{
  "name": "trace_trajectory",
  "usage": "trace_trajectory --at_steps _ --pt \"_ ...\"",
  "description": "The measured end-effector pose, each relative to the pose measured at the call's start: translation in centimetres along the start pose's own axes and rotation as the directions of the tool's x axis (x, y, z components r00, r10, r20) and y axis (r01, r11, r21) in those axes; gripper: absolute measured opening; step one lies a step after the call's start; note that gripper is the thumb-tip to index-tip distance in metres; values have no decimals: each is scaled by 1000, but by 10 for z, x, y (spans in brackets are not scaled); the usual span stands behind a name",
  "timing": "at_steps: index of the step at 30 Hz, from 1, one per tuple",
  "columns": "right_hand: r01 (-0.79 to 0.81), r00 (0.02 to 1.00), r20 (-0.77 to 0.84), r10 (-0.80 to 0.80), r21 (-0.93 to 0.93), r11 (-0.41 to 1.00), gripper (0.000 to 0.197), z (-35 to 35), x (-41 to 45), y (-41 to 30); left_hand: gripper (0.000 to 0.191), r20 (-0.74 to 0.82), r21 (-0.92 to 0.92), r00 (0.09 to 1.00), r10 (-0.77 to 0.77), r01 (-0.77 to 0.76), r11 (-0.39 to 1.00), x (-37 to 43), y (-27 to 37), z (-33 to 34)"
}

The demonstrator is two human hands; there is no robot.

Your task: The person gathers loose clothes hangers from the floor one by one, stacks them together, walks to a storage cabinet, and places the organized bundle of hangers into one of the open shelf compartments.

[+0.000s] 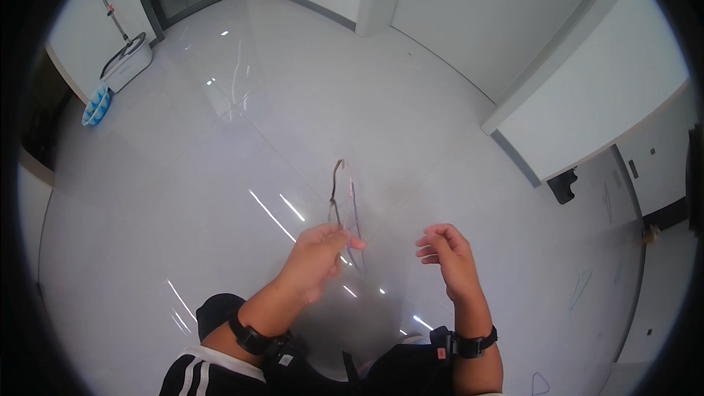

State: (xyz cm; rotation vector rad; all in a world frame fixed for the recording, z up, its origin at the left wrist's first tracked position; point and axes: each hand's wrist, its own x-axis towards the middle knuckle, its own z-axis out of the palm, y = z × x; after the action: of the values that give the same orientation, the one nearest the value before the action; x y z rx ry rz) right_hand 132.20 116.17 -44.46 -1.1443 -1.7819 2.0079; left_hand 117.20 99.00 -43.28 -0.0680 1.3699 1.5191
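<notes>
Thin clothes hangers (pixel 355 206), seen nearly edge-on, are pinched in my left hand (pixel 319 247). One has a dark brownish hook end, another a purple side. How many there are is hard to make out, as my fingers cover their lower part. To the right, my right hand (pixel 451 250) hovers apart from them, its fingers loosely curled and spread with nothing visible in them. Over on the floor at the right lie a light blue hanger (pixel 579 289) and a purple hanger (pixel 540 384).
Glossy tiles cover the floor (pixel 286 137). A white mop bucket (pixel 129 66) with a mop (pixel 115 19) stands at far left, beside a blue-and-white basin (pixel 97 106). A wall corner (pixel 489 126) juts in at right, near a black object (pixel 563 185). Another hanger (pixel 608 202) lies beyond.
</notes>
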Motion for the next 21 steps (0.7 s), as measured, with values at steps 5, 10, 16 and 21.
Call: trace_trajectory --at_steps 5,10,16,21 --pt "32 999 10 -31 -83 996 19 1 -1 3 25 -42 212 962 271 -257 943 8 -13 -3" --pt "33 998 49 -29 -102 994 20 -1 -2 7 27 -101 252 896 433 -398 882 6 -13 -1" --pt "84 995 59 -75 -162 983 24 1 -2 8 26 53 163 994 92 -100 982 -5 9 3" --pt "110 993 69 -97 -231 967 26 2 -3 8 34 47 -27 999 25 -23 999 -10 14 8"
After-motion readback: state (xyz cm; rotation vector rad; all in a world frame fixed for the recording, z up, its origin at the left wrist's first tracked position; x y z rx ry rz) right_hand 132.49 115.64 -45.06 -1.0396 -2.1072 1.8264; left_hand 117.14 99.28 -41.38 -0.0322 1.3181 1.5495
